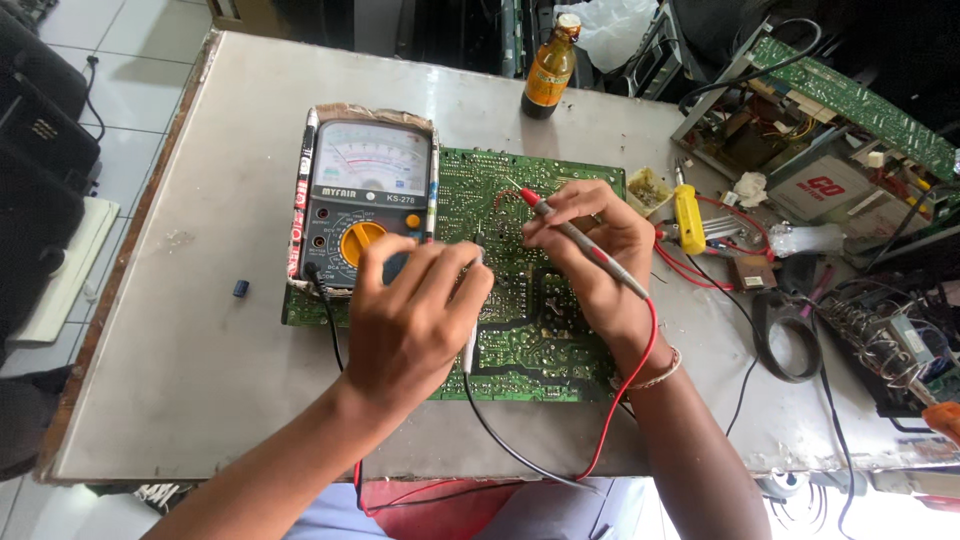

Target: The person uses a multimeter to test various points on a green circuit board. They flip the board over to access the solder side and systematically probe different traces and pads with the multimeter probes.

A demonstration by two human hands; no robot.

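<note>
Right hand (600, 250) pinches the red probe (575, 235), tip down on the green circuit board (520, 340) lying mid-surface. Left hand (415, 310) is closed on a pale probe (470, 340). Probes look light and stiff; the board, fragile. Analog meter (365, 200) sits just left, brown bottle (550, 68) by the far edge, yellow screwdriver (688, 218) right.

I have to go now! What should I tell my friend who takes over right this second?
Left hand holds the black probe down on the green circuit board.
Right hand holds the red probe, tip on the board's upper part.
The meter lies on the board's left end, both leads plugged in.
Done: both probes on the board.
Left: the needle is too small to read.
</note>
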